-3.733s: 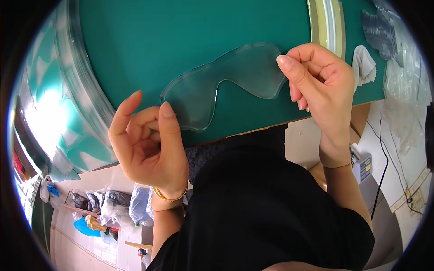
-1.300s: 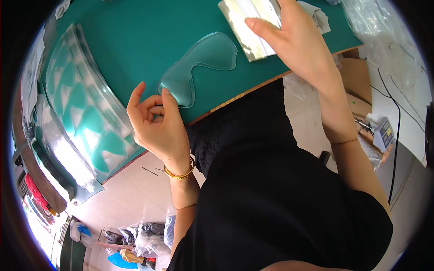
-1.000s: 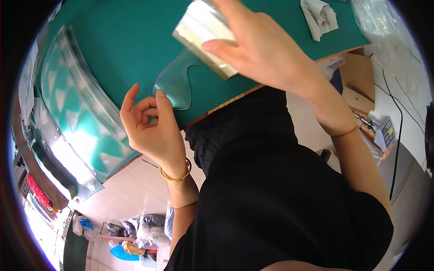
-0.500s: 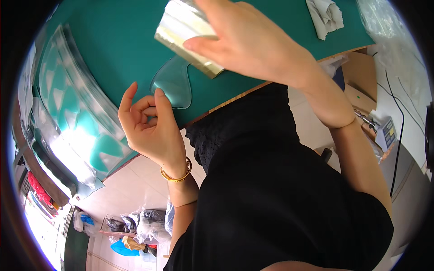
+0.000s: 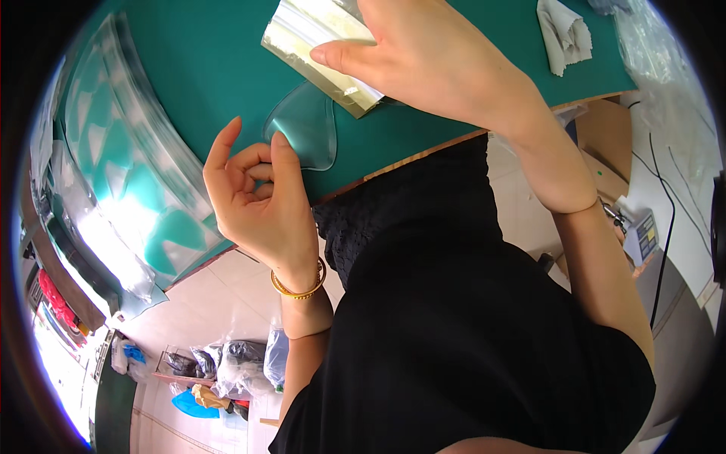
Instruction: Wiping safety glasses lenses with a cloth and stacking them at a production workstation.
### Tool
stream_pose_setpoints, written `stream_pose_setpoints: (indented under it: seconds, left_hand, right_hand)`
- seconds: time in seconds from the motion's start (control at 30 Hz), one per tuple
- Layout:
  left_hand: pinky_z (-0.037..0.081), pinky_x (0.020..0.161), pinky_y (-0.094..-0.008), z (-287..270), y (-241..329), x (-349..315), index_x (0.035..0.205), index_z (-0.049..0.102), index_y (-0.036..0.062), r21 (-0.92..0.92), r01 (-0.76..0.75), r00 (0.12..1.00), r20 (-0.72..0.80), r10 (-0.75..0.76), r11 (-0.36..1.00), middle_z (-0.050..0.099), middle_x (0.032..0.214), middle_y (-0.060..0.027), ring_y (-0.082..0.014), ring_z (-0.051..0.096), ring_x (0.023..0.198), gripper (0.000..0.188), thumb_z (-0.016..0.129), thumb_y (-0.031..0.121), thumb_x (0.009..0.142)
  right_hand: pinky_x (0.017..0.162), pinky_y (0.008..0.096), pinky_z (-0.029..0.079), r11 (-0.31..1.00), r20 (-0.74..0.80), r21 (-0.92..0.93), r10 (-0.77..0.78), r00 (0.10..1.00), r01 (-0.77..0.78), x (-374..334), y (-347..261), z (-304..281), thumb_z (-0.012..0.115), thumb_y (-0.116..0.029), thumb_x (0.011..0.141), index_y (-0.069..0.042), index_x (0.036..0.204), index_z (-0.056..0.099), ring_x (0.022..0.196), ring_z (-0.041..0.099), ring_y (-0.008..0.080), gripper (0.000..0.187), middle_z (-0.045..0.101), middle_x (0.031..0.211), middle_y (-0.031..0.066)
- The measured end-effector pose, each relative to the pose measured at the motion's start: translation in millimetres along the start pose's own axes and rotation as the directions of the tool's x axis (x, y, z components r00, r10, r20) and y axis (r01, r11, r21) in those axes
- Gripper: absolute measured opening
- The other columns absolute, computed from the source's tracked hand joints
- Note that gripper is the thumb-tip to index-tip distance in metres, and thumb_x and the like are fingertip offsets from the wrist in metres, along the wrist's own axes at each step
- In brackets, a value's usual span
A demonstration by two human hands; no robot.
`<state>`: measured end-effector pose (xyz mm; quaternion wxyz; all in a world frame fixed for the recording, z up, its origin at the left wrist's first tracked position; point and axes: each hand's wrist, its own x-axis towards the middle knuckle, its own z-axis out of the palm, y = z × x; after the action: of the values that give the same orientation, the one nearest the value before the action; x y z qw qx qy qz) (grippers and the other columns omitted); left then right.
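My left hand [image 5: 253,185] has its index finger raised and its other fingers curled. Its thumb tip lies over the near left edge of a clear, rounded plastic lens [image 5: 314,136], which it grips loosely above the green tabletop. My right hand [image 5: 423,57] is closed around a shiny rectangular pack [image 5: 325,49], silver and pale gold, with the thumb on its top face. The pack's lower edge covers the far right part of the lens; I cannot tell whether the two touch. My right fingers are hidden behind the hand.
Long clear plastic sheets [image 5: 144,151] lie along the left of the green table [image 5: 204,53]. At the far right are a crumpled grey cloth [image 5: 566,38] and clear plastic wrap [image 5: 650,53]. Bagged items [image 5: 242,367] sit at the lower left; black cables [image 5: 669,204] hang at the right.
My left hand and the lens have shifted together slightly right and away from me. My right hand still holds the shiny pack. The whole view has tilted a little.
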<state>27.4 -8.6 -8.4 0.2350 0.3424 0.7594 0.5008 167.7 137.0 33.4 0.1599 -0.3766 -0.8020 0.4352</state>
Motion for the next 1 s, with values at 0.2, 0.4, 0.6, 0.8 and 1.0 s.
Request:
stream_pose_setpoints:
  seconds: [0.2, 0.4, 0.6, 0.8, 1.0]
  left_hand:
    - [0.04, 0.054, -0.0128, -2.3, 3.4, 1.8, 0.121, 0.056, -0.0037, -0.018, 0.016, 1.0, 0.025, -0.015, 1.0, 0.066, 0.08, -0.0055, -0.0028, 0.055, 0.062, 0.038, 0.071, -0.002, 0.085]
    - [0.04, 0.055, -0.0131, -2.4, -1.0, 1.0, 0.121, 0.057, -0.0029, -0.06, 0.015, 1.0, 0.02, -0.013, 0.998, 0.066, 0.079, -0.0046, -0.0024, 0.054, 0.062, 0.037, 0.07, -0.003, 0.086]
    - [0.04, 0.055, -0.0146, -6.7, 9.5, 0.1, 0.123, 0.054, -0.004, -0.152, 0.074, 0.997, 0.043, -0.068, 0.986, 0.066, 0.081, -0.0058, -0.0027, 0.054, 0.063, 0.039, 0.069, -0.005, 0.087]
    - [0.043, 0.056, -0.0164, -14.2, 16.7, -6.2, 0.128, 0.049, -0.0035, -0.216, 0.11, 0.994, 0.002, -0.112, 0.97, 0.068, 0.084, -0.0085, -0.006, 0.057, 0.064, 0.046, 0.069, -0.005, 0.087]
    - [0.047, 0.061, -0.0174, -31.1, 10.6, -10.8, 0.132, 0.045, -0.0023, -0.112, 0.155, 0.986, 0.071, -0.147, 0.982, 0.069, 0.09, -0.0096, -0.0092, 0.062, 0.074, 0.049, 0.065, -0.005, 0.088]
  right_hand:
    - [0.062, 0.054, 0.047, 0.996, 0.074, 0.039, 0.077, 0.994, -0.08, 4.0, -3.2, 2.7, 0.064, -0.013, 0.088, 0.005, 0.1, 0.037, 0.075, 0.058, 0.0535, 0.034, 0.058, 0.076, 0.0359]
    - [0.063, 0.0533, 0.047, 1.0, 0.046, 0.006, 0.01, 0.999, -0.01, 6.0, -0.3, 4.4, 0.064, -0.013, 0.088, 0.005, 0.101, 0.037, 0.074, 0.058, 0.0528, 0.035, 0.057, 0.077, 0.0359]
    - [0.061, 0.053, 0.047, 0.998, 0.075, 0.053, 0.016, 0.997, -0.021, 3.3, -1.6, 14.7, 0.063, -0.012, 0.087, 0.006, 0.101, 0.038, 0.072, 0.058, 0.0533, 0.034, 0.057, 0.073, 0.0353]
    - [0.058, 0.0524, 0.048, 0.999, 0.067, -0.044, -0.001, 0.998, 0.004, 3.7, -4.8, 20.5, 0.064, -0.012, 0.087, 0.006, 0.101, 0.038, 0.067, 0.059, 0.0504, 0.035, 0.057, 0.069, 0.0329]
    - [0.057, 0.0511, 0.048, 0.998, 0.059, -0.065, -0.022, 0.998, 0.026, 2.7, -0.8, 25.7, 0.065, -0.011, 0.086, 0.009, 0.11, 0.037, 0.066, 0.059, 0.0491, 0.042, 0.057, 0.069, 0.0329]
